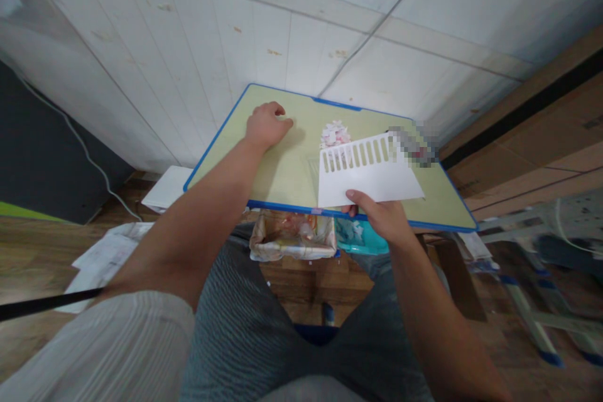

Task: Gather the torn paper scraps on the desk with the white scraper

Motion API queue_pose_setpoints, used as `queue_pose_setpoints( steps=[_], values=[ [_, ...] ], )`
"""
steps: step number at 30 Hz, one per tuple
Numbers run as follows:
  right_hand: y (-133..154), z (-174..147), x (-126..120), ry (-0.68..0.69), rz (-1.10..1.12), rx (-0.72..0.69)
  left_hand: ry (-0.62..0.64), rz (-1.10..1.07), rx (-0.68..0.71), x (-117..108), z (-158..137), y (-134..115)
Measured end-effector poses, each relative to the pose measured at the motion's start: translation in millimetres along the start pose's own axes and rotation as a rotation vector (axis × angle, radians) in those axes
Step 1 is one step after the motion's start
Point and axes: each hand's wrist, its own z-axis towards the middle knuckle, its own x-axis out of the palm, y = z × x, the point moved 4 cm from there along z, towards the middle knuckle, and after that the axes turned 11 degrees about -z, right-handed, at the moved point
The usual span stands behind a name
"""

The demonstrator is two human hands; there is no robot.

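A white sheet (377, 183) with a row of long slots along its far edge is in my right hand (389, 218), the thumb on top and the fingers underneath. It is held over the right part of a pale yellow-green table (287, 169) with a blue rim. Just beyond the slotted edge lies a heap of small white and pinkish pieces (335, 132), partly hidden by the sheet. My left hand (268, 125) rests at the table's left side, fingers loosely curled, thumb apart from them, nothing visible between.
Below the near table edge are a plastic-lined box (292, 251) with scraps and a turquoise bin (362, 242) with pale bits. A white panelled wall (264, 44) stands behind. Cardboard boxes (532, 132) are at the right. A blurred patch covers something on the table's far right.
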Motion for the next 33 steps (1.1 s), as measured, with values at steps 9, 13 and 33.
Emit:
queue_pose_setpoints(
  steps=[9,13,33],
  values=[
    [-3.7,2.8,2.9,-0.083,0.026,0.022,-0.011,0.005,0.002,0.8,0.6,0.3],
    [-8.2,4.5,3.3,-0.163,0.031,0.04,-0.009,-0.003,0.001,1.8,1.6,1.9],
    [-6.4,2.5,1.7,-0.147,0.041,0.059,-0.004,0.019,0.006,0.9,0.7,1.1]
  ],
)
